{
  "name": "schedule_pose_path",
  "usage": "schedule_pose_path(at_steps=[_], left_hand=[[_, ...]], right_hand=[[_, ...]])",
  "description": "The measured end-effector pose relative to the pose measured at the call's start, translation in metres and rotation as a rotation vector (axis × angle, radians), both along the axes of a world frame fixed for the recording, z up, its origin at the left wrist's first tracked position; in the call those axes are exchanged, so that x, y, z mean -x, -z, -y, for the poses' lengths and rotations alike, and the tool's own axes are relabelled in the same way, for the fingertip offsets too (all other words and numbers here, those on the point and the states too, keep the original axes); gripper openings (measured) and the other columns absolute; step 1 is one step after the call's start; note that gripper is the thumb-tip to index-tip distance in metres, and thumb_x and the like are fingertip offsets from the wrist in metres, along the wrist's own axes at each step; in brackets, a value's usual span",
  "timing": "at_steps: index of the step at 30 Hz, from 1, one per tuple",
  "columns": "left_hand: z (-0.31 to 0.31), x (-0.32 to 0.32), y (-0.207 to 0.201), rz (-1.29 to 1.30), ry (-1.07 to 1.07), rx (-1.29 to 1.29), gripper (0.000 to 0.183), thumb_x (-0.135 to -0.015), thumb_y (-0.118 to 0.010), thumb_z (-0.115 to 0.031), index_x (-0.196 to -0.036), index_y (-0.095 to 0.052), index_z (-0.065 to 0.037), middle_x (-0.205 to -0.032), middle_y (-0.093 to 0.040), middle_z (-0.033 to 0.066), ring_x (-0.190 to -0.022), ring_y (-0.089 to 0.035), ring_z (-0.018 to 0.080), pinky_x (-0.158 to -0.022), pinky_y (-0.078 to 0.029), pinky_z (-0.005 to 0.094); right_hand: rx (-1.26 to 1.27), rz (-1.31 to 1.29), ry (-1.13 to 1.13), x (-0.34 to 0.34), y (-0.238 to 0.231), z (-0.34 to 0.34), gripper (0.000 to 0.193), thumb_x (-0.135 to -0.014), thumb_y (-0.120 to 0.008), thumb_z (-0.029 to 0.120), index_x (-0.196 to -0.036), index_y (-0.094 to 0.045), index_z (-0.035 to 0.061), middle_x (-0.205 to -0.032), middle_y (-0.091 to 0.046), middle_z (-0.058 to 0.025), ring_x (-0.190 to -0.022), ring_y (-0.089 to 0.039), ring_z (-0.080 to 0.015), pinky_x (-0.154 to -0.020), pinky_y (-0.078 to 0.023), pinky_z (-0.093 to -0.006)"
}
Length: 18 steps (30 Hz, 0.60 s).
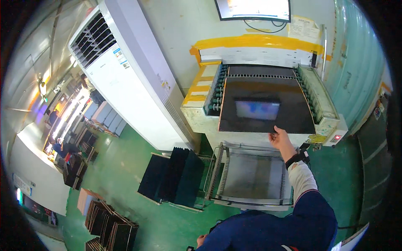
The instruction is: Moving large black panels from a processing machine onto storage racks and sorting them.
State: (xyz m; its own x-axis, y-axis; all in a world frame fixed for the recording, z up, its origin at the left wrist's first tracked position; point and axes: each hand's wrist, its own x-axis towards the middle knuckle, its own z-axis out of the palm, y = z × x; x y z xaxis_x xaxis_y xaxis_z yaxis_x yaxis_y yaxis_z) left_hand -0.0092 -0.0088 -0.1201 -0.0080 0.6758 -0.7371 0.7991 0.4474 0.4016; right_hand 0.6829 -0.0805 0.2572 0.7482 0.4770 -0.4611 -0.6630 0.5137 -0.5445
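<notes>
A large dark glossy panel (264, 119) lies on the roller conveyor machine (328, 111), its near edge reaching out over the front. My right hand (279, 138) is closed on that near edge, right of its middle, with the fingertips at the rim. A bluish reflection shows on the panel's surface. Behind it, a second dark panel (259, 71) lies farther in on the rollers. Only a bit of my left hand (202, 239) shows at the bottom, low beside my body; its fingers are mostly hidden.
A metal rack (251, 201) with toothed sides stands in front of the machine. Left of it, several dark panels (180, 175) stand upright in a rack. A tall white air conditioner (134, 83) is at the left. More panel racks (111, 226) stand on the green floor; people work farther back.
</notes>
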Motion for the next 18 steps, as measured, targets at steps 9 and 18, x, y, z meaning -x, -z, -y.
schedule_pose_path(at_steps=[9,18], left_hand=[[0.002,0.01,0.006,0.041,0.02,-0.04,0.046,-0.069,-0.069,-0.036,-0.094,-0.063,0.002,-0.088,-0.065,0.0137,-0.083,-0.061,0.0232,-0.074,-0.047,0.0332],[0.007,0.004,-0.008,0.07,-0.022,-0.041,0.048,-0.068,-0.069,-0.038,-0.092,-0.063,0.003,-0.089,-0.064,0.0134,-0.083,-0.061,0.0223,-0.076,-0.047,0.0321]], right_hand=[[0.003,0.005,-0.003,-0.012,-0.003,-0.008,0.022,-0.079,-0.061,0.021,-0.089,-0.05,0.0047,-0.082,-0.055,-0.0089,-0.075,-0.053,-0.0219,-0.063,-0.047,-0.0329],[0.011,-0.04,0.014,-0.03,0.008,-0.013,0.021,-0.08,-0.061,0.019,-0.09,-0.049,0.0058,-0.081,-0.054,-0.0106,-0.077,-0.052,-0.025,-0.062,-0.047,-0.0322]])
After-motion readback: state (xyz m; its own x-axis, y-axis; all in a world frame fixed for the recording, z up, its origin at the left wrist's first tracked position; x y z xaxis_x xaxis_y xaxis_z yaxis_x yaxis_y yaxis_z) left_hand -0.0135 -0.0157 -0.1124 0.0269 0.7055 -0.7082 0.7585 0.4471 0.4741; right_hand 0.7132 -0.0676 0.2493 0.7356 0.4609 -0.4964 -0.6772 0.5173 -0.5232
